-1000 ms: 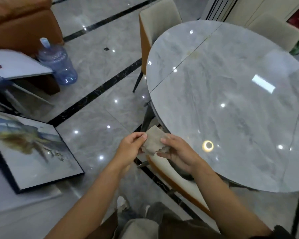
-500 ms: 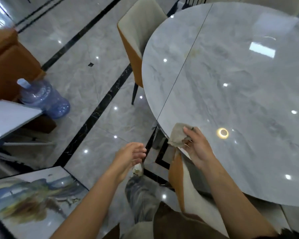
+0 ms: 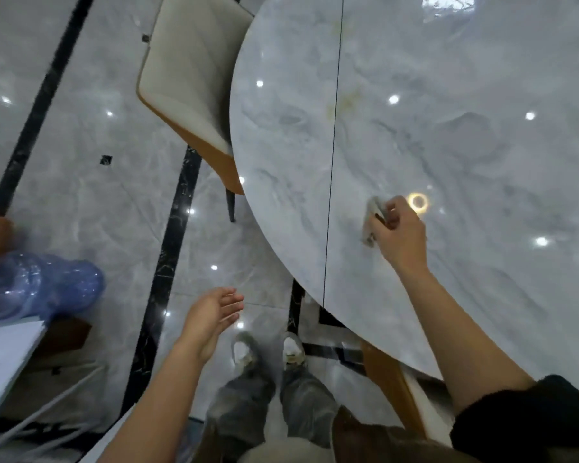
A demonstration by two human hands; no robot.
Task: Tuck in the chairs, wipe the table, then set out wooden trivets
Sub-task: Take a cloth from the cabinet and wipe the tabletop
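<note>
My right hand point(image 3: 402, 237) now has the cloth point(image 3: 371, 222) down on the marble surface point(image 3: 465, 135), just past the dark seam that crosses the round top. 1 second ago I held that cloth in both hands out over the floor, beside the rim. 0.5 seconds ago my right hand alone was bringing it to the edge. I judge the wiping step is only starting, and it starts on my side of the top.

My right fingers point(image 3: 389, 218) are curled round the bunched cloth, grasping it, and its lower edge touches the surface. My left hand point(image 3: 211, 317) has let go and hangs over the floor, its fingers point(image 3: 230, 301) released and nearly straight, holding nothing.

The 2 chairs I can see look tucked in. The left chair point(image 3: 188, 85) has its seat partly under the rim. The near chair point(image 3: 390, 385) shows only its orange back below the top, beside my right leg.

Nearly the whole surface is left to wipe. A faint yellowish stain point(image 3: 346, 101) sits by the seam, further up, and I would aim there. I see no wooden trivets yet.
</note>
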